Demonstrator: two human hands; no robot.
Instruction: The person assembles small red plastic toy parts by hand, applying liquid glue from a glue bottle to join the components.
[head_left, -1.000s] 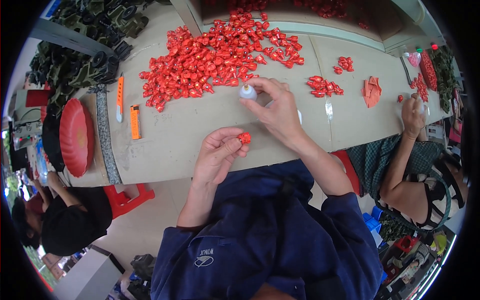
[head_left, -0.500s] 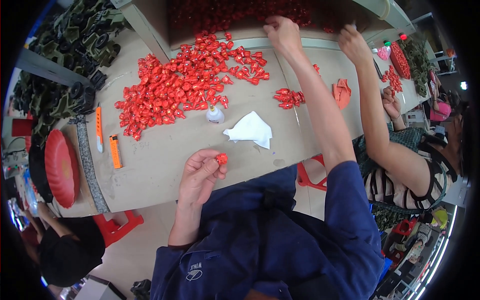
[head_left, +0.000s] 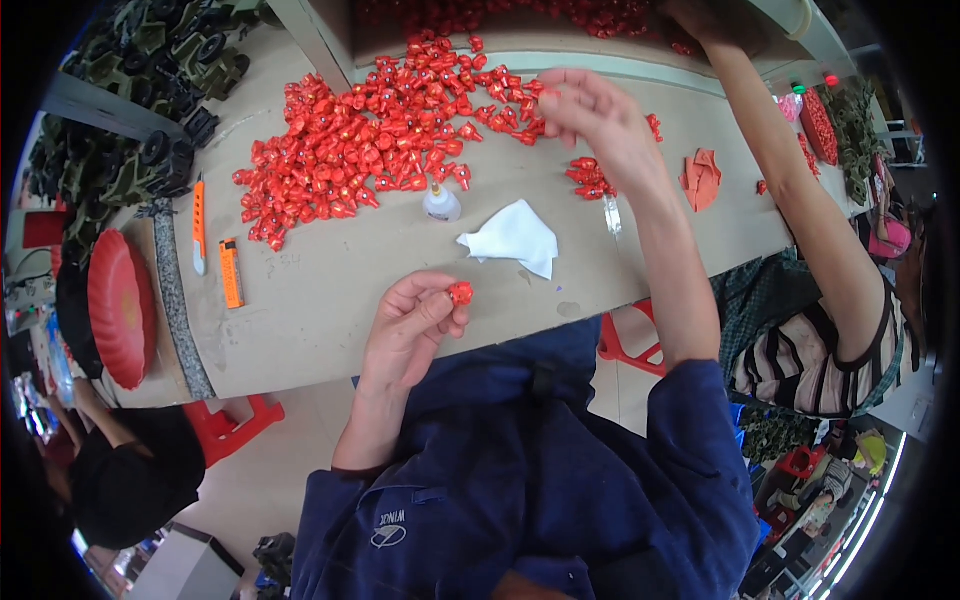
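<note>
My left hand (head_left: pixel 415 328) is closed near the table's front edge, pinching a small red plastic part (head_left: pixel 461 293) between thumb and fingers. Over the table, to the right of a big heap of similar red parts (head_left: pixel 330 150), is my right hand (head_left: pixel 605 120). Its thumb and fingers come together; a bit of red shows at the tips, but I cannot tell it apart from the heap behind. A white squeeze bottle (head_left: pixel 441 204) with a thin tip stands below the heap. Next to it lies a crumpled white cloth (head_left: pixel 512 238). A smaller cluster of red parts (head_left: pixel 590 177) sits below my right hand.
An orange cutter knife (head_left: pixel 199 225) and an orange lighter-like box (head_left: pixel 231 273) lie at left, near a red scalloped tray (head_left: pixel 122 310). Dark green toy vehicles (head_left: pixel 150 70) crowd the far left. A co-worker's arm (head_left: pixel 780 170) reaches into the shelf (head_left: pixel 550 65) at right.
My right hand has come back from the shelf toward me, over the table. My left hand keeps its hold on the red part. The co-worker's arm has reached farther into the shelf.
</note>
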